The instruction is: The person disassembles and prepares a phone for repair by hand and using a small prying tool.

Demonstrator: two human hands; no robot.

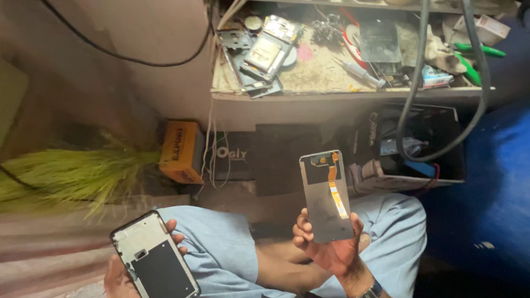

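Right hand (pixel 331 248): fingers wrapped round the lower end of a grey phone screen panel (pixel 327 196), orange flex cable (pixel 334 190) facing up for viewing. Left hand (pixel 124 276): fingertips clasping a black phone frame (pixel 154 256), tilted above the lap. Beyond, cluttered workbench (pixel 309 74).

Person, seated: legs clad in light blue, loose cloth trousers (pixel 221 248), creased at the knees. Right wrist fitted with a dark-cased wristwatch on a metal band (pixel 374 289). Both forearms bare; no sleeves visible
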